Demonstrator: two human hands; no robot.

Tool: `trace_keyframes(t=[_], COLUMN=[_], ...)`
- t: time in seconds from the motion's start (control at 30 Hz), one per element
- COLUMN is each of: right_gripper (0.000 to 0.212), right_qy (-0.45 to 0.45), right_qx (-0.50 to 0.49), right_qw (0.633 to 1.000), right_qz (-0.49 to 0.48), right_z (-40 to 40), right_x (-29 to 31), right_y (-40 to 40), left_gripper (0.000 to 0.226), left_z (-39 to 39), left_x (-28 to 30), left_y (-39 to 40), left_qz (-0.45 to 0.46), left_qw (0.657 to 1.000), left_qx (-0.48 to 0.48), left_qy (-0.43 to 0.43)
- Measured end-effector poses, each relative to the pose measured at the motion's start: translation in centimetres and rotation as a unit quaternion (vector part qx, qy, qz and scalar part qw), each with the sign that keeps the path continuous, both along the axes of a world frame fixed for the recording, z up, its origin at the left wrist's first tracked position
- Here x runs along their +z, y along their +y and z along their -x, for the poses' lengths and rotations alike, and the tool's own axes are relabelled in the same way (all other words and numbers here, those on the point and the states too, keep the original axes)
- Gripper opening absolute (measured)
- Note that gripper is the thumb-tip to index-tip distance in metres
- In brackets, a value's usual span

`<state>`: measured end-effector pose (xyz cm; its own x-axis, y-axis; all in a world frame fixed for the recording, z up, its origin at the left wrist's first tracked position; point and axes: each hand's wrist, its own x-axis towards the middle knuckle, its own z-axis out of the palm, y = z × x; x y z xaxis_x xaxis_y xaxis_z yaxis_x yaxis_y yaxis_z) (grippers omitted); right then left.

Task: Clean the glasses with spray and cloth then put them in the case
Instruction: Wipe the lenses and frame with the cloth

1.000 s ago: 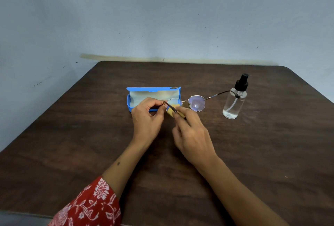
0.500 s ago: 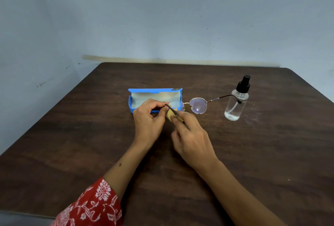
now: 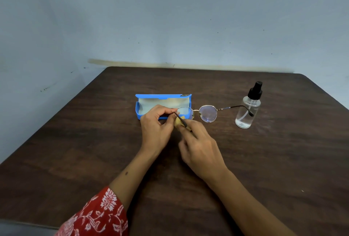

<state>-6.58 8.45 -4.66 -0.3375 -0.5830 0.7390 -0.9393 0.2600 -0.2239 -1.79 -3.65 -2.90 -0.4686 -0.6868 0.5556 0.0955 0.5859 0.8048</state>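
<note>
Thin gold-rimmed glasses (image 3: pixel 207 113) are held above the table, temples unfolded. My left hand (image 3: pixel 156 124) pinches the frame at its left hinge. My right hand (image 3: pixel 200 147) grips a small yellow cloth (image 3: pixel 178 121) just below the left lens, with the left temple lying across it. An open blue case (image 3: pixel 162 96) with a pale lining sits behind my left hand. A clear spray bottle (image 3: pixel 248 107) with a black nozzle stands to the right, behind the tip of the right temple.
The dark wooden table (image 3: pixel 94 141) stands against a pale blue wall. Its far edge runs just behind the case and the bottle. My left forearm has a red floral sleeve (image 3: pixel 98 215) near the bottom edge.
The cloth has slipped down off the left lens, which now shows bare. Both hands and the glasses have otherwise stayed in about the same place.
</note>
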Motion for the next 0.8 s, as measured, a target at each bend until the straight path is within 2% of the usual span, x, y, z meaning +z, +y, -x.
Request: trace_keyframes(t=[0.13, 0.3, 0.43, 0.53, 0.7, 0.8], right_gripper=[0.036, 0.04, 0.034, 0.038, 0.037, 0.039], right_qy=[-0.015, -0.004, -0.018, -0.005, -0.019, -0.005], right_qx=[-0.041, 0.011, -0.027, 0.005, -0.038, -0.011], right_qw=[0.999, 1.0, 0.999, 1.0, 0.999, 1.0], right_qz=[0.014, 0.002, 0.02, 0.013, 0.018, 0.002], right_z=[0.39, 0.03, 0.48, 0.08, 0.53, 0.13], right_x=[0.12, 0.07, 0.11, 0.09, -0.04, -0.04], right_y=[0.18, 0.09, 0.24, 0.17, 0.08, -0.1], left_gripper=[0.01, 0.012, 0.009, 0.006, 0.01, 0.011], left_z=[0.01, 0.14, 0.19, 0.12, 0.16, 0.12], left_x=[0.12, -0.1, -0.06, -0.12, -0.12, -0.13], left_y=[0.01, -0.09, -0.05, -0.06, -0.04, -0.11], left_qz=[0.012, 0.011, 0.018, 0.013, 0.019, 0.023], left_qw=[1.0, 1.0, 1.0, 1.0, 1.0, 1.0], left_qx=[0.001, -0.003, -0.002, -0.006, 0.002, 0.0], left_qy=[-0.002, 0.001, 0.002, 0.005, 0.002, -0.002])
